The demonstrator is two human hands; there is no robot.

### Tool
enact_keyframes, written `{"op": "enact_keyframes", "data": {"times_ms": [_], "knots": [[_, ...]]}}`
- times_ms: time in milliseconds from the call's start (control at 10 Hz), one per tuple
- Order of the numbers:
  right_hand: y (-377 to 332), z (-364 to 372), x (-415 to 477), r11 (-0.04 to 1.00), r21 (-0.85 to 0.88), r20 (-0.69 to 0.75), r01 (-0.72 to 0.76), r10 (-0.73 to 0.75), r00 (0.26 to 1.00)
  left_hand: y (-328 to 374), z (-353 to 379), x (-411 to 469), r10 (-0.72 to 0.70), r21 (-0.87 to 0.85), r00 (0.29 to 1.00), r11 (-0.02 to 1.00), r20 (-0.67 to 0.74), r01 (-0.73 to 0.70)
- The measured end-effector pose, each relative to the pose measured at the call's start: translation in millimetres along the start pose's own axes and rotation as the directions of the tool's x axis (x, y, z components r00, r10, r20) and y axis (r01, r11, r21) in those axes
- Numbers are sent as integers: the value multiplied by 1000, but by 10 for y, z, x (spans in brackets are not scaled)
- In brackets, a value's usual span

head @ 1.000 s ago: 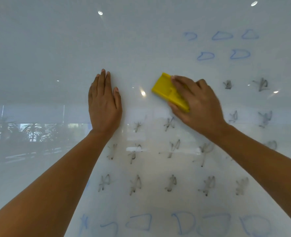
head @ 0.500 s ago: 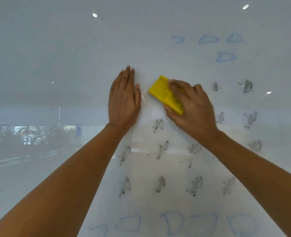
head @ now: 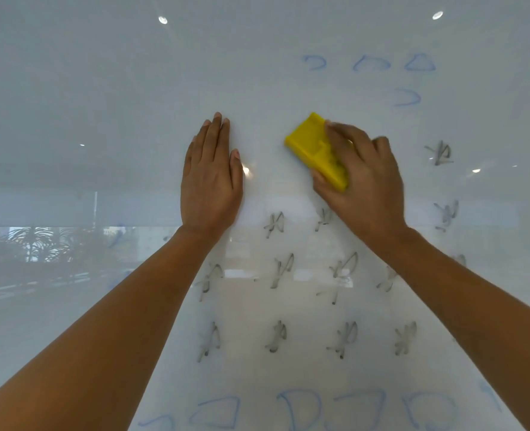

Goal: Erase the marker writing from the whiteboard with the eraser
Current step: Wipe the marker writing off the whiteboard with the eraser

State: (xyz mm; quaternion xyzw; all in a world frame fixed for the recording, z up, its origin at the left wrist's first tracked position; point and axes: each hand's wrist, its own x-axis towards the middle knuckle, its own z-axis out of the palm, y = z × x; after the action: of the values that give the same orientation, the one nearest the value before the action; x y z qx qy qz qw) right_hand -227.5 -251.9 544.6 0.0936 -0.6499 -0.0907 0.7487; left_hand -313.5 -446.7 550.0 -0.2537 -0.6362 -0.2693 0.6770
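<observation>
Pressing the yellow eraser flat on the whiteboard, the right hand grips it with closed fingers; the left hand lies open, fingers straight, just beside. Good wiping needs even pressure and overlapping strokes toward the black marks below.

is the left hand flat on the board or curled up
Flat. The left hand lies spread against the whiteboard, fingers straight and together, pointing up; it holds nothing.
</observation>
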Motion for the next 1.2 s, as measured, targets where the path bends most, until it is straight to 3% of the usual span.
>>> {"op": "enact_keyframes", "data": {"times_ms": [100,200,300,500,600,700,800,900,1000,1100,1200], "knots": [[233,-91,-65,997,-59,-32,-57,56,998,4,8,0,1,3,1000,1000,1,-1],[614,-127,261,892,-134,-138,-431,414,900,-2,9,-8,-3,10,1000,1000,-4,3],[664,-102,572,793,-128,-184,-596,572,800,4,11,-10,2,3,1000,1000,-10,-2],[312,-58,288,973,-25,-27,-228,227,974,-5,13,-7,1,9,1000,1000,-12,-1],[483,-203,-166,989,-30,-39,-148,147,988,-2,16,-10,1,12,1000,1000,-6,-1],[719,-266,-93,950,-80,-108,-302,293,950,-7,13,-9,4,10,1000,1000,-9,-3],[991,-225,413,799,-153,-224,-581,545,808,-7,18,-9,3,5,1000,1000,-14,-3],[1013,-156,773,738,-169,-224,-653,616,755,-5,24,-16,4,11,1000,1000,-18,-4],[850,-72,978,798,-161,-151,-581,562,813,-5,30,-17,9,17,1000,1000,-19,-8],[746,-52,824,903,-135,-74,-409,402,912,-5,23,-15,6,15,1000,1000,-18,-6],[784,-123,513,959,-111,-74,-262,255,964,-1,18,-17,3,17,1000,1000,-5,-3]]}}
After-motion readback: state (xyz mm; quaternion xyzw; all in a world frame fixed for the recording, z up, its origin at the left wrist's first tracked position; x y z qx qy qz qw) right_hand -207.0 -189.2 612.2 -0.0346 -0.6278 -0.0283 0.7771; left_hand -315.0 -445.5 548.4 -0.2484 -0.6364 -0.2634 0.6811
